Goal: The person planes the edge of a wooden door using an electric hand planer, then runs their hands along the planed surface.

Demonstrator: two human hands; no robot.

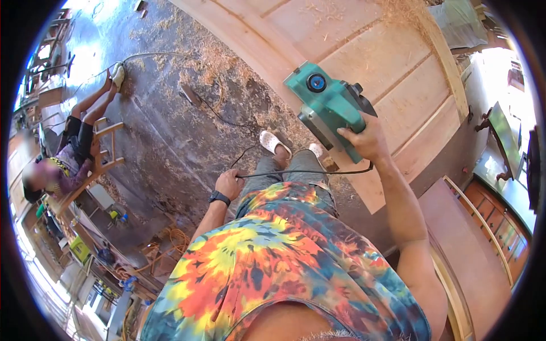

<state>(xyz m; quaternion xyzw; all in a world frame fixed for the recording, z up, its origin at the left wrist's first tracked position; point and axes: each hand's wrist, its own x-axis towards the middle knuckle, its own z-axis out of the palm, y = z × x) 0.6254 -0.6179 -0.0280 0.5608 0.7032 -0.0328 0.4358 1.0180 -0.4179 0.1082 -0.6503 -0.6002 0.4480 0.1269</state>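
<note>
A green electric planer (330, 111) rests on or just over the edge of a wooden panelled door (392, 48), right of centre. My right hand (368, 138) is wrapped round its rear handle. From the back of the planer a black power cord (307, 171) runs leftward across the front of my body. My left hand (229, 184), wearing a dark watch, is closed on this cord at waist height. Part of the planer's sole is hidden against the wood.
Wood shavings (210, 79) cover the dark floor and parts of the door. Another person (74, 148) sits on a wooden chair at the left. Tools and a yellow-green box (81, 248) lie at lower left. More wooden panels (466, 256) lean at lower right.
</note>
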